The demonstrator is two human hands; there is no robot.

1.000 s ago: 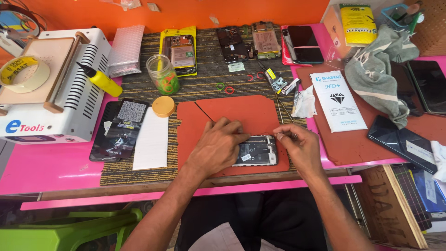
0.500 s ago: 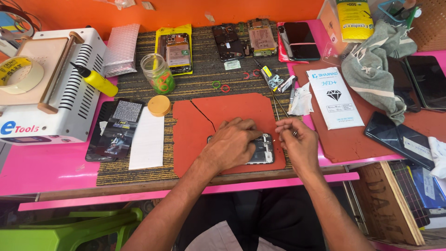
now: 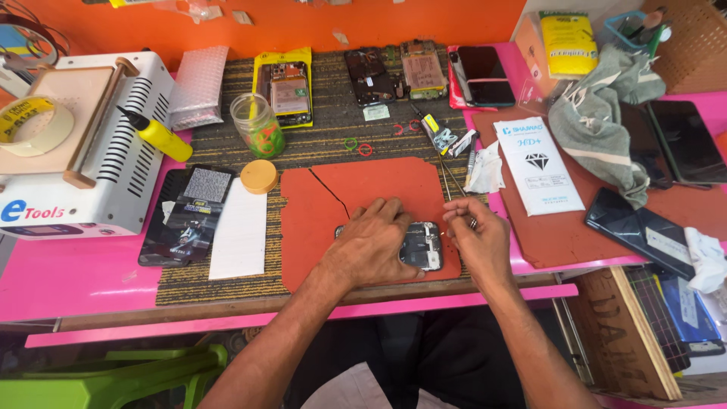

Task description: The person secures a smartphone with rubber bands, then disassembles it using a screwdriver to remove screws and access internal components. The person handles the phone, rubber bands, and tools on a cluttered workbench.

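Note:
An opened phone with its inner parts showing lies near the front of a red-orange work mat. My left hand lies flat over the phone's left half and presses it down. My right hand is just right of the phone, its fingertips pinched together at the phone's upper right corner. What the fingers pinch is too small to tell. A thin pair of tweezers lies on the mat just beyond my right hand.
A white machine stands at left with a tape roll and a yellow bottle. A jar, an orange lid, several opened phones at the back, a white packet, a grey cloth and dark phones lie around.
My left hand slid up over the phone and now covers more of it. My right hand drew in closer to the phone's corner.

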